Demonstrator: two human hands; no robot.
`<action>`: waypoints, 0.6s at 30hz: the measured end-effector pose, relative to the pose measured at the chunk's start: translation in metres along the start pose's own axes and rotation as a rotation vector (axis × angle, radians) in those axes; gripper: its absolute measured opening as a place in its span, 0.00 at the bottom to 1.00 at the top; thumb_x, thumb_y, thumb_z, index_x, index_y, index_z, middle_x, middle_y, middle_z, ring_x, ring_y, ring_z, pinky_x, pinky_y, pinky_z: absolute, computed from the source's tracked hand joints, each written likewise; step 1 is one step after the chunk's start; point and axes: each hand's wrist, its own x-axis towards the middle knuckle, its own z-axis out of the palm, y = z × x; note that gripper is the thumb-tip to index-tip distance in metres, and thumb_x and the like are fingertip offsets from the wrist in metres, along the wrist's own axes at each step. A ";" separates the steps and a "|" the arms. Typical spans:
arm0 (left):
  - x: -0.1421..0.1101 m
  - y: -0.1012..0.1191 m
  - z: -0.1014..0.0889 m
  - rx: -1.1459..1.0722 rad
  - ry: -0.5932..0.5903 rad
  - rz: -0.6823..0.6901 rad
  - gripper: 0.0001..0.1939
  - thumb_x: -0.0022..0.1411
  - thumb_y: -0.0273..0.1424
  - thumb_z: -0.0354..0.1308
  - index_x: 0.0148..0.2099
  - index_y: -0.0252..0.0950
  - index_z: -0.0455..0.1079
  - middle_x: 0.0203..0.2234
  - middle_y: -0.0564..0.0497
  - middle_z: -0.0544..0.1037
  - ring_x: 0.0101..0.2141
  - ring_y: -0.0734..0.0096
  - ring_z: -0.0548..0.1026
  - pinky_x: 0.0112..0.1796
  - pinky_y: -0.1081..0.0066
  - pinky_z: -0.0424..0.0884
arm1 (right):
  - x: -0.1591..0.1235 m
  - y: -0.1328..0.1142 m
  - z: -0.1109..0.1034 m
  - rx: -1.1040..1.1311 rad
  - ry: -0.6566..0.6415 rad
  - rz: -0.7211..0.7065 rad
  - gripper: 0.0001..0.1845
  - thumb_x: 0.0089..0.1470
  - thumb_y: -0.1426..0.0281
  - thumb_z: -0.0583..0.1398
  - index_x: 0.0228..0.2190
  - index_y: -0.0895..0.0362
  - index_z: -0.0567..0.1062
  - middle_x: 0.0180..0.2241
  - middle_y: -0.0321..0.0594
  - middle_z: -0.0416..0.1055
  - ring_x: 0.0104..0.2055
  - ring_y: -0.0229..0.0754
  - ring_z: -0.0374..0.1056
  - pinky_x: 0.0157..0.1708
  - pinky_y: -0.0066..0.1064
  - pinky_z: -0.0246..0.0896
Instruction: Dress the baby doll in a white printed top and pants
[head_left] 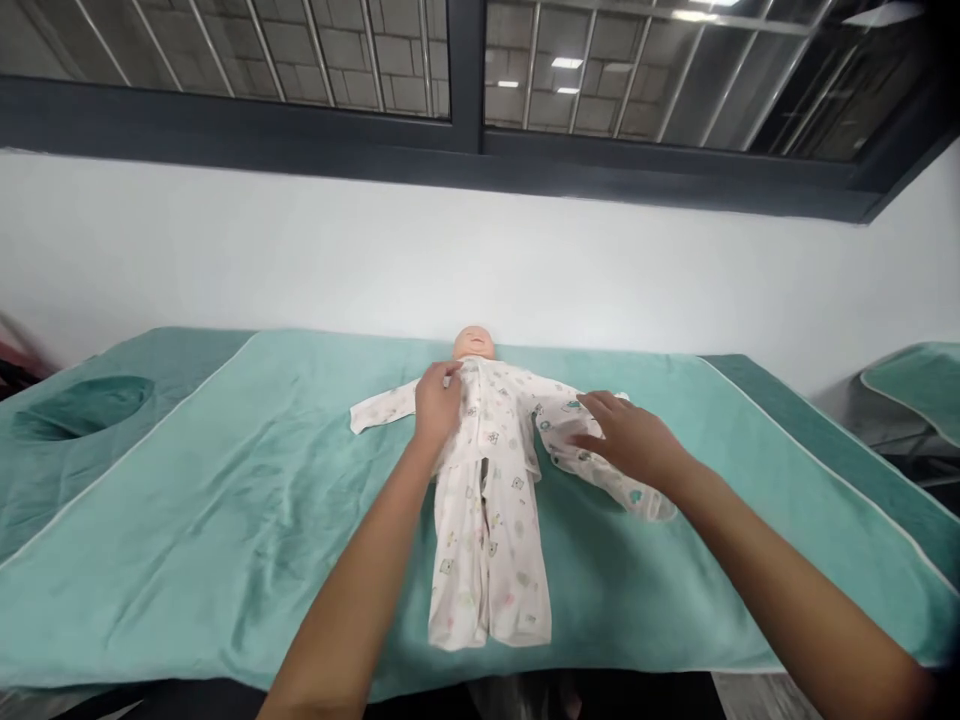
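A baby doll (474,342) lies on its back, head toward the wall, dressed in a white printed baby shirt (491,410). White printed trousers (517,560) extend from below the shirt toward me. My left hand (438,405) is at the shirt's upper front, fingers curled in against the fabric; their tips are partly hidden. Over to the right, my right hand (626,435) has its thumb and fingers apart. It is just above or touching another white printed garment (592,465), which lies bunched beside the doll, by the shirt's sleeve.
A green padded sheet (300,540) with some wrinkles covers the table under the doll. At the left, the darker green cover has a round hollow (86,405). A white wall (337,260) rises behind, below a dark window frame (465,160). Another green-covered surface (919,385) stands at far right.
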 end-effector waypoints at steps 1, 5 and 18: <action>0.008 -0.004 0.006 -0.004 0.006 -0.012 0.14 0.63 0.30 0.49 0.46 0.36 0.74 0.43 0.45 0.78 0.44 0.62 0.74 0.50 0.60 0.68 | 0.010 -0.013 0.000 0.057 0.056 -0.014 0.28 0.58 0.49 0.56 0.56 0.47 0.69 0.55 0.47 0.69 0.52 0.57 0.68 0.44 0.44 0.65; 0.019 -0.022 0.025 0.054 -0.036 0.052 0.14 0.63 0.27 0.49 0.44 0.37 0.75 0.43 0.46 0.78 0.46 0.60 0.72 0.52 0.58 0.67 | 0.072 -0.061 0.033 0.412 0.167 -0.077 0.15 0.62 0.57 0.54 0.44 0.50 0.73 0.46 0.41 0.73 0.45 0.46 0.71 0.42 0.36 0.65; 0.025 -0.041 0.024 0.020 -0.222 0.009 0.23 0.66 0.29 0.50 0.63 0.40 0.63 0.60 0.46 0.69 0.60 0.60 0.64 0.60 0.55 0.60 | 0.194 -0.085 0.104 0.408 0.113 0.150 0.17 0.57 0.58 0.57 0.23 0.53 0.63 0.26 0.36 0.69 0.27 0.40 0.61 0.29 0.31 0.49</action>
